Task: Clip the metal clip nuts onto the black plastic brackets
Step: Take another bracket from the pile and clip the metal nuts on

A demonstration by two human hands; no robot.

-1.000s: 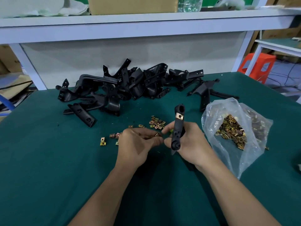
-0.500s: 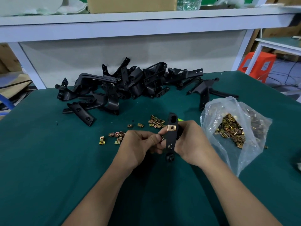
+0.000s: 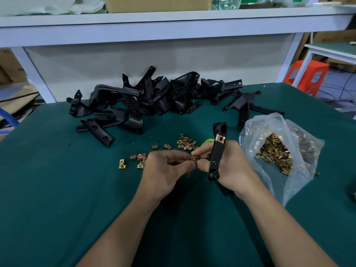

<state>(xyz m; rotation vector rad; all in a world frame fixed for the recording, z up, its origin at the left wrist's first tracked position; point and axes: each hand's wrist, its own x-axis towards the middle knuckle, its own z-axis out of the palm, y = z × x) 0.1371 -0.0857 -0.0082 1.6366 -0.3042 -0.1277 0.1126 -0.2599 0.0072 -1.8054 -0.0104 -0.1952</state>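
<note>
right hand (image 3: pixel 229 168): grips upright black plastic bracket (image 3: pixel 216 153), frame centre | left hand (image 3: pixel 165 170): pinches small brass-coloured metal clip nut (image 3: pixel 195 157) beside it

Fingertips of the left hand (image 3: pixel 165 170) and right hand (image 3: pixel 231 168) cover most of the pinched clip nut (image 3: pixel 195 157). The bracket (image 3: pixel 216 151) hides its far side against the right palm. A green thing (image 3: pixel 207 141) shows only partly behind the right fingers. The right edge cuts off a dark object (image 3: pixel 353 191), the top edge a cardboard box (image 3: pixel 158 3)
</note>
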